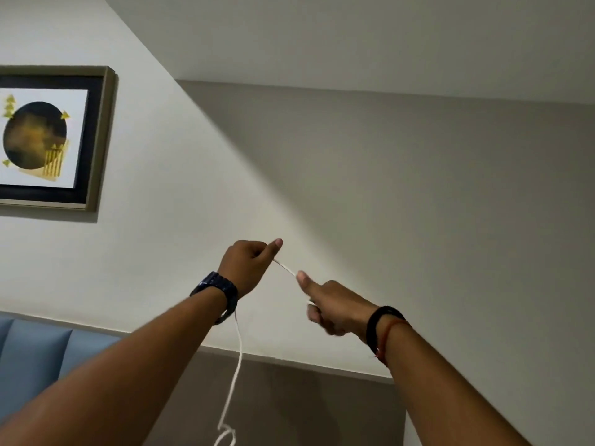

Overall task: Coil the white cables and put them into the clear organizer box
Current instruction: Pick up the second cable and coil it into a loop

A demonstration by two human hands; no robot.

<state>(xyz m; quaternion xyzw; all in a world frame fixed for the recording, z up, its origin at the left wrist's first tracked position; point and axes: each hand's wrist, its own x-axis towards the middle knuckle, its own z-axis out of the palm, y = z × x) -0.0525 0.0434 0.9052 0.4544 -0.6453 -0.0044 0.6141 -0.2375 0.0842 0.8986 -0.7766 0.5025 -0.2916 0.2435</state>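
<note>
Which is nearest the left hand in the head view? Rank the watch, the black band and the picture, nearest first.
From the left hand:
1. Watch, on that hand's own wrist.
2. Black band, on the right wrist, lower right.
3. Picture, on the wall at far left, higher up.

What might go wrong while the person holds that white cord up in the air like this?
The white cable is only pinched between the left hand and right hand, so it might slip. Its long tail hangs past the watch and curls at the bottom, so it may tangle or kink. No organizer box is in view, so placing it would mean looking down first.
</note>
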